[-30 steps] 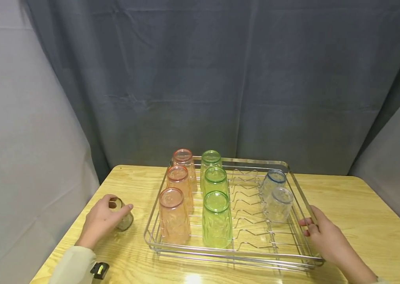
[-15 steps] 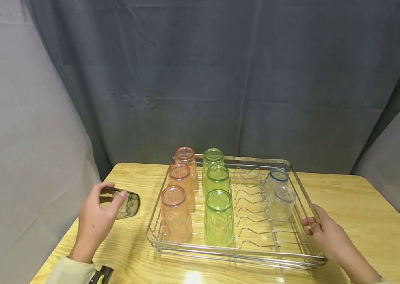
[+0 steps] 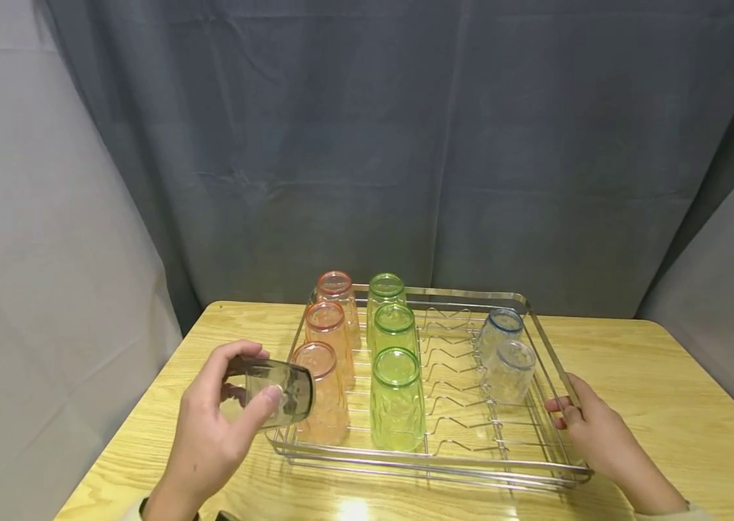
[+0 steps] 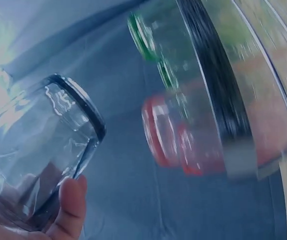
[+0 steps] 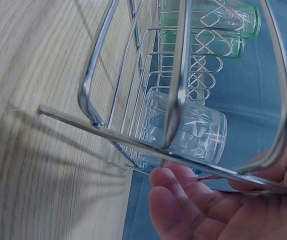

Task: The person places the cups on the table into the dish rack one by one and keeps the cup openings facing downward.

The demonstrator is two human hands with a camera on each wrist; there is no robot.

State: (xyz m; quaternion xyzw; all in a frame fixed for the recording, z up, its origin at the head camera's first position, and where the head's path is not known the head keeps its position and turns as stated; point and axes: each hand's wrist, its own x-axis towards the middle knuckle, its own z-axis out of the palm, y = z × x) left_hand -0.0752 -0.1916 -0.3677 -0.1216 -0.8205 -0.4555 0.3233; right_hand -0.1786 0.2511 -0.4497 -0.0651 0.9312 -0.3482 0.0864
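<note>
In the head view my left hand [image 3: 210, 430] grips a smoky grey drinking glass [image 3: 285, 391], thumb on its near side. The glass is tipped sideways, its base toward the right, and overlaps the nearest orange glass [image 3: 330, 416]. The left wrist view shows the grey glass [image 4: 43, 140] with fingertips [image 4: 71, 202] against its wall. My right hand [image 3: 601, 434] holds the right rim of a wire dish rack [image 3: 471, 294]. Seen from the right wrist, curled fingers [image 5: 183, 200] lie under the rack's rim bar, close to a clear glass [image 5: 203, 130].
Upside-down glasses fill part of the rack: a left column of orange ones, then a column of green ones [image 3: 398, 409]. At the right stand a blue-tinted glass [image 3: 499, 340] and a clear glass [image 3: 510, 373]. Wire dividers run between. A grey curtain [image 3: 314, 145] hangs behind the wooden table [image 3: 653, 376].
My left hand has lifted the grey glass off the table at the left, tipped it sideways and carried it right to the rack's left edge. The right hand stays on the rim.
</note>
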